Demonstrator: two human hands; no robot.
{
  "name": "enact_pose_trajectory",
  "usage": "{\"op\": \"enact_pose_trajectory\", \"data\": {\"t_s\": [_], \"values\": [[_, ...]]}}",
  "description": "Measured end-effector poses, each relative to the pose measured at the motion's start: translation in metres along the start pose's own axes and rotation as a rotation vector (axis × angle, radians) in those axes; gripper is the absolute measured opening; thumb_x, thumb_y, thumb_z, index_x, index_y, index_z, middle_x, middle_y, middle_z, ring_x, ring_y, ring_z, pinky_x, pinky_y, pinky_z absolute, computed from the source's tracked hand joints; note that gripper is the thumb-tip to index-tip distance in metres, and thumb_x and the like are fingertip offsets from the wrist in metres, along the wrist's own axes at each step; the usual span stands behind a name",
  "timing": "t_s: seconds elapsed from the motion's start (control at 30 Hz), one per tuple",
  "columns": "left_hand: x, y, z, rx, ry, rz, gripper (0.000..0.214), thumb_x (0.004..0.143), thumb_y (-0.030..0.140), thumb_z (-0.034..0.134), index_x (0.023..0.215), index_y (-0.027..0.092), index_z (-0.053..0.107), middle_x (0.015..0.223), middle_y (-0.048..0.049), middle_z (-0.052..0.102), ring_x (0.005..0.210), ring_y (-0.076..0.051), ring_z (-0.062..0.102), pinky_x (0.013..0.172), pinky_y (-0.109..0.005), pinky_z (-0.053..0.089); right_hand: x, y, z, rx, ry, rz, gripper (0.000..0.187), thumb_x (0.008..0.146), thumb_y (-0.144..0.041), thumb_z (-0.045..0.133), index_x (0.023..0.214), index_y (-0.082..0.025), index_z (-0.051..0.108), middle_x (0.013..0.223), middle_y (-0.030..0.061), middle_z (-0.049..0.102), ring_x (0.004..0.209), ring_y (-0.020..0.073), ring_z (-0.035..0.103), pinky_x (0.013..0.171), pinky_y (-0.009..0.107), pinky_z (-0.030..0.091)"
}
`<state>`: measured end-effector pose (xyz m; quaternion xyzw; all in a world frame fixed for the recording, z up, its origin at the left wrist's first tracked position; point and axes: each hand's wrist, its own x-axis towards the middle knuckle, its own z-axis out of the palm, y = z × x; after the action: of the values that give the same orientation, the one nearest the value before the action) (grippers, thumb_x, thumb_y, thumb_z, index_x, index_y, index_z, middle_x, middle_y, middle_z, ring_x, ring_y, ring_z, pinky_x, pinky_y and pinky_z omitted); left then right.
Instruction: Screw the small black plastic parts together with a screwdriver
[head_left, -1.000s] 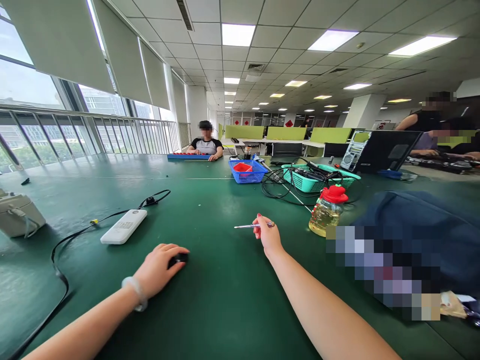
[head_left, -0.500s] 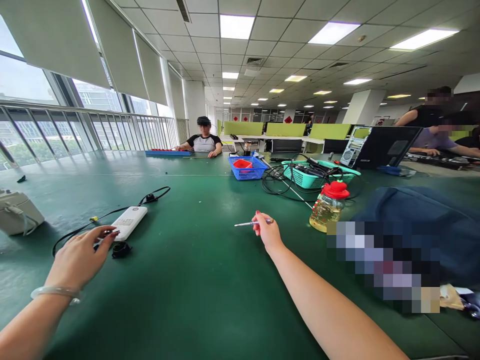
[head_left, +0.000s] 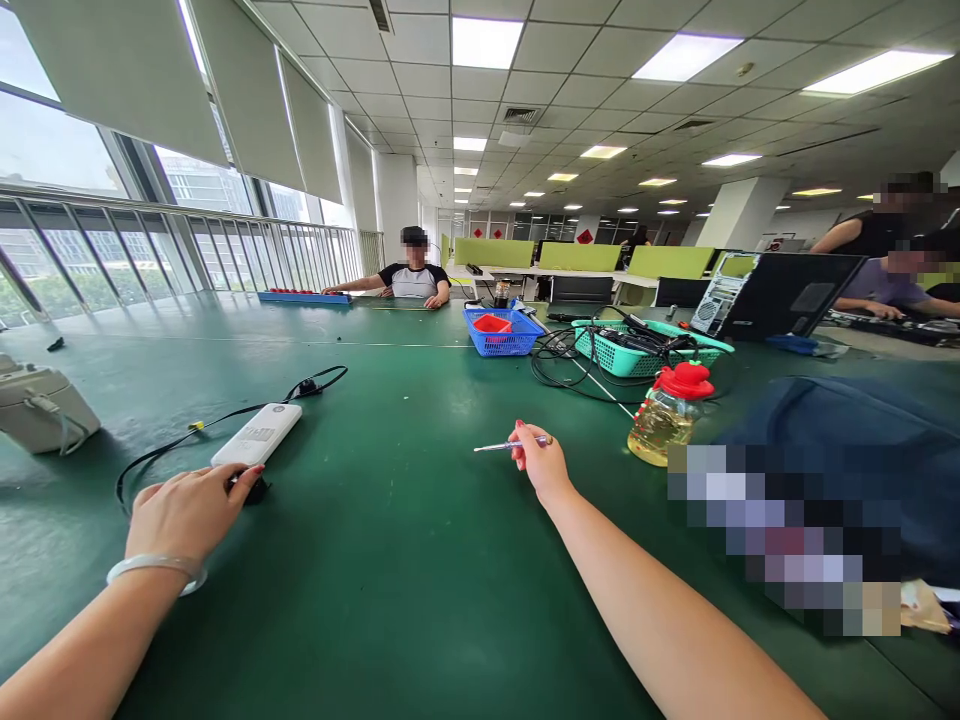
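My right hand [head_left: 541, 462] rests on the green table [head_left: 420, 560] and pinches a thin silver tool with a clear handle [head_left: 504, 445], its tip pointing left. My left hand [head_left: 187, 512], a pale bangle on the wrist, lies on the table at the left. Its fingertips are closed on a small black round part [head_left: 256, 489]. Just beyond that part lies a white power strip [head_left: 257, 435] with a black cable [head_left: 217, 420].
A bottle of yellow oil with a red cap [head_left: 667, 415] stands to the right, beside a dark blue bag [head_left: 832, 440]. A blue basket [head_left: 501, 335] and a teal basket [head_left: 637, 352] with cables sit further back. A beige device [head_left: 41, 410] is at the far left. A person [head_left: 411, 270] sits across the table.
My left hand carried the small black part from the table's middle to the left, beside the power strip, and now touches it again. My right hand with the tool stayed in place.
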<state>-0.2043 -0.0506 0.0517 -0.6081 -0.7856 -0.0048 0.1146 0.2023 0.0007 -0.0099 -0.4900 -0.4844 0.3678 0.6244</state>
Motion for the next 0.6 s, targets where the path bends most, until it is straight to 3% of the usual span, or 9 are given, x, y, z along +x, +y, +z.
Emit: {"op": "enact_pose_trajectory", "data": {"t_s": [0.17, 0.6], "values": [[0.003, 0.004, -0.003, -0.063, -0.017, -0.073, 0.06, 0.092, 0.054, 0.017, 0.124, 0.025, 0.058, 0.109, -0.0121, 0.07, 0.093, -0.029, 0.065, 0.08, -0.036, 0.04, 0.0, 0.0, 0.001, 0.005, 0.0, 0.016, 0.042, 0.076, -0.058, 0.061, 0.059, -0.019, 0.059, 0.048, -0.0019, 0.052, 0.04, 0.0094, 0.043, 0.04, 0.023, 0.036], [0.014, -0.003, 0.002, -0.13, -0.137, -0.122, 0.069, 0.09, 0.061, 0.014, 0.128, 0.021, 0.055, 0.109, -0.0146, 0.071, 0.097, -0.033, 0.065, 0.082, -0.038, 0.039, -0.001, 0.001, 0.0, -0.034, -0.02, 0.024, 0.043, 0.078, -0.058, 0.059, 0.06, -0.019, 0.059, 0.048, -0.0023, 0.051, 0.041, 0.0094, 0.044, 0.041, 0.022, 0.035]]}}
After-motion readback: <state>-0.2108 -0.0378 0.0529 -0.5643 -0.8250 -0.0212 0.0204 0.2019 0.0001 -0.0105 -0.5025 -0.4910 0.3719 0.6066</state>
